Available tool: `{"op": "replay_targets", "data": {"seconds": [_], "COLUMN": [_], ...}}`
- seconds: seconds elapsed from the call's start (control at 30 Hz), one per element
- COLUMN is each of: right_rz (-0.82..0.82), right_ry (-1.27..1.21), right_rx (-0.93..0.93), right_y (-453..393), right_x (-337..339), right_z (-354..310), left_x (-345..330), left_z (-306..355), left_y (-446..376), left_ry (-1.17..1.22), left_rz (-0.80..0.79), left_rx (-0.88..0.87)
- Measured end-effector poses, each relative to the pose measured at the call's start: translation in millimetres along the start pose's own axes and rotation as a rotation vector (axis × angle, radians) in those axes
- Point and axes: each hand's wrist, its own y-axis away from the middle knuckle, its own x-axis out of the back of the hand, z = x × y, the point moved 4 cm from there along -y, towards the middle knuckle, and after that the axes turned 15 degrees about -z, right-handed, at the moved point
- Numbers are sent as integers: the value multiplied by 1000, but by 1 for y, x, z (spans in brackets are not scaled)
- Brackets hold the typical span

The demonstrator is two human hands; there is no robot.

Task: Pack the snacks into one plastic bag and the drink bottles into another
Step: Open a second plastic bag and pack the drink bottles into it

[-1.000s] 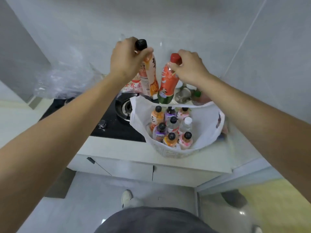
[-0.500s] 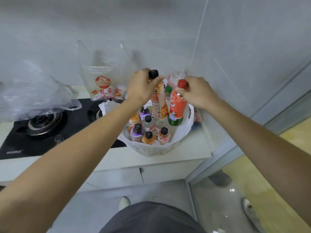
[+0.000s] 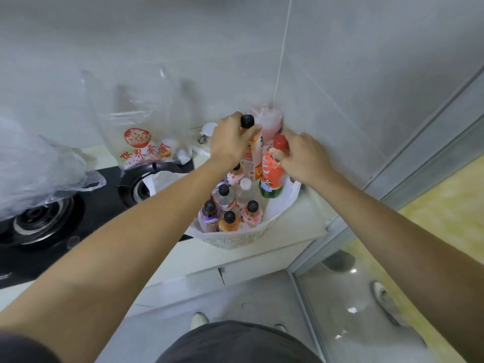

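Observation:
A white plastic bag lines a basket on the counter corner and holds several small drink bottles standing upright. My left hand grips the neck of a tall black-capped bottle with an orange label, held over the bag's far side. My right hand grips the neck of a red-capped orange and green bottle, whose base hangs just inside the bag's far right rim. A clear plastic bag with red print stands against the wall to the left.
A black gas hob fills the counter's left, with a crumpled clear bag over its left burner. Pink packaging sits in the wall corner behind the bottles. The counter's front edge and a metal door frame lie right.
Both hands have carried their bottles down and over the white bag. The view has swung left, showing the printed clear bag and more of the hob.

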Motion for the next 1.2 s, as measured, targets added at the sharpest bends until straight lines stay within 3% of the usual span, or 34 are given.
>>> {"op": "replay_targets", "data": {"seconds": [0.33,0.77,1.1,1.2], "right_rz": [-53,68,-230,-244], "right_ry": [31,-64,-21,-6], "right_rx": [-58,-252,-238,-224], "right_y": [-8,-24,-31,-30], "right_x": [-43,-86,-127,-141], "right_z": [21,27,38,42], "left_x": [-41,-95,-108,-108], "left_z": [-34,-76,-90,-90], "left_y": [-19,-25,-35,-40], "left_ry": [-3,-154,-337,-368], "left_rz": [-194,-454,-580,-607], "left_rx": [-43,-51,-2,-5]}}
